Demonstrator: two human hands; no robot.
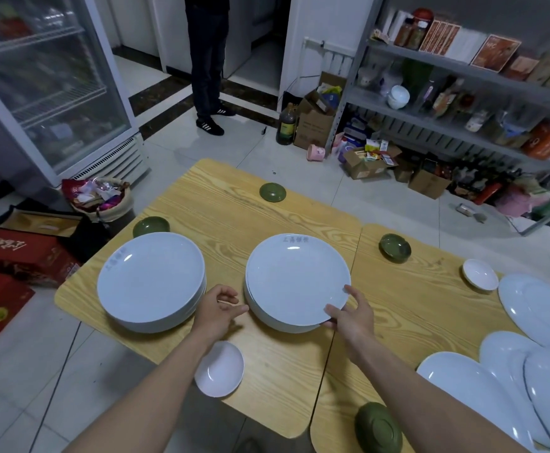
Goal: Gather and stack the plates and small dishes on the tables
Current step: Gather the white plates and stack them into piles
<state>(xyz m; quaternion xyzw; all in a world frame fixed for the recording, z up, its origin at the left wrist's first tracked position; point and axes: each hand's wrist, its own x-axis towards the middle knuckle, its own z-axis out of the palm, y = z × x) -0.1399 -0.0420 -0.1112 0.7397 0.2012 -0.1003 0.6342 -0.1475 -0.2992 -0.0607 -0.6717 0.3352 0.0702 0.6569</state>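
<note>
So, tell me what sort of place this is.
Probably a small restaurant's back room: stacks of matching white plates on wooden tables, a glass-door fridge, and stocked metal shelving.

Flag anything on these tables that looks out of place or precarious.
The small white dish overhangs the near edge of the left table and could tip. The nearest green dish lies upside down, foot ring up.

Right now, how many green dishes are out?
4 green dishes: one at the far edge, one behind the left plate stack, one on the right table, one at its near edge.
</note>
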